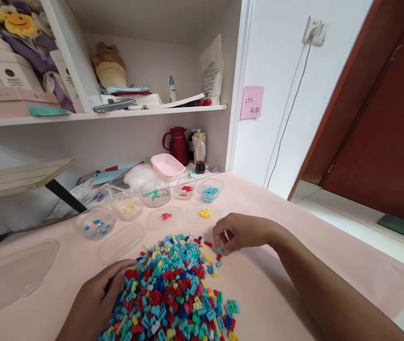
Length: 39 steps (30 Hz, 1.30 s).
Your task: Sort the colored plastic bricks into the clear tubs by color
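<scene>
A heap of small toy building bricks (173, 293) in light blue, red, yellow, green and other colours lies on the pink table covering. Along the heap's left edge rests my left hand (98, 293), fingers extended and touching the bricks, fingertips partly hidden. My right hand (237, 232) is at the heap's upper right, thumb and fingers bent together at a light-blue toy brick (220, 249) on the table. Close by it lie a red brick (208, 244) and several other loose bricks. Behind the heap, yellow bricks (205, 213) and pink-red bricks (166, 216) sit on clear lids.
Clear tubs hold blue bricks (98, 227), pale yellow bricks (129, 208), green bricks (155, 194), red bricks (186, 188) and light-blue bricks (210, 192). A pink basin (168, 165), a red jug (179, 147) and a bottle (200, 154) stand behind. A large clear lid (17, 274) lies left.
</scene>
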### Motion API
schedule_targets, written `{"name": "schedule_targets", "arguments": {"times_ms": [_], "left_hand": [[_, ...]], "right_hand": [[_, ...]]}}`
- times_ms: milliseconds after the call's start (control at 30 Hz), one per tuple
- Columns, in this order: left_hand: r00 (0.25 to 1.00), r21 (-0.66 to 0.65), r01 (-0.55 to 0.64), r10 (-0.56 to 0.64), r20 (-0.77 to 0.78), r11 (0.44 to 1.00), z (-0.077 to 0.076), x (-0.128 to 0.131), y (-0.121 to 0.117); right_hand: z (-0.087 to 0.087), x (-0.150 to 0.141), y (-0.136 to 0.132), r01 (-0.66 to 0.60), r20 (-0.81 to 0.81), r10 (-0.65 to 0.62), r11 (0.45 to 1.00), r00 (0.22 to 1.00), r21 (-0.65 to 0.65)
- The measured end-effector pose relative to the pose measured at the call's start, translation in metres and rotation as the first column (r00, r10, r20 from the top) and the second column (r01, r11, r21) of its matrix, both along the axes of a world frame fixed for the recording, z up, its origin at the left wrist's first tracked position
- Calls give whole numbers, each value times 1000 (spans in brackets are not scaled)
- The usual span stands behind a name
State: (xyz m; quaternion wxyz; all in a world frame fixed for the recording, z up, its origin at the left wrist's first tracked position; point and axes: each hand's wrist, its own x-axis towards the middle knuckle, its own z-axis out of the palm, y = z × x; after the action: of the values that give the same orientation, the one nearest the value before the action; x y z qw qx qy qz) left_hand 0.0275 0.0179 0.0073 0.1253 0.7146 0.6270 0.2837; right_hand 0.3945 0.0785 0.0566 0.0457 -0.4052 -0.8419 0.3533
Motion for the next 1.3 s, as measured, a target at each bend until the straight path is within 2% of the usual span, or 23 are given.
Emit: {"name": "schedule_targets", "arguments": {"times_ms": [100, 200, 267, 433, 567, 767, 1033, 1300], "left_hand": [[1000, -11, -10, 10, -1, 1000, 1, 1, -1], [1000, -15, -11, 10, -7, 1000, 0, 0, 0], [1000, -14, -8, 7, -12, 1000, 0, -1, 1], [999, -41, -27, 26, -24, 999, -1, -1, 2], [1000, -47, -28, 27, -9, 998, -1, 0, 1], [999, -49, -36, 36, 4, 998, -1, -1, 0], [999, -45, -44, 44, 1, 998, 0, 2, -1], [999, -43, -44, 44, 4, 998, 3, 2, -1]], "right_hand": [[-1, 7, -1, 2, 36, 6, 976, 999, -219], [-3, 3, -2, 16, 50, -4, 969, 999, -247], [-4, -3, -2, 15, 48, -5, 977, 999, -212], [-1, -9, -3, 8, 30, -7, 1000, 1000, -25], [1, -5, -4, 6, 49, -5, 999, 999, -35], [-6, -13, -5, -61, 65, 65, 996, 996, -66], [-2, -17, -11, -77, 137, 82, 996, 987, -39], [-1, -25, -15, -67, 241, 34, 989, 970, 129]]}}
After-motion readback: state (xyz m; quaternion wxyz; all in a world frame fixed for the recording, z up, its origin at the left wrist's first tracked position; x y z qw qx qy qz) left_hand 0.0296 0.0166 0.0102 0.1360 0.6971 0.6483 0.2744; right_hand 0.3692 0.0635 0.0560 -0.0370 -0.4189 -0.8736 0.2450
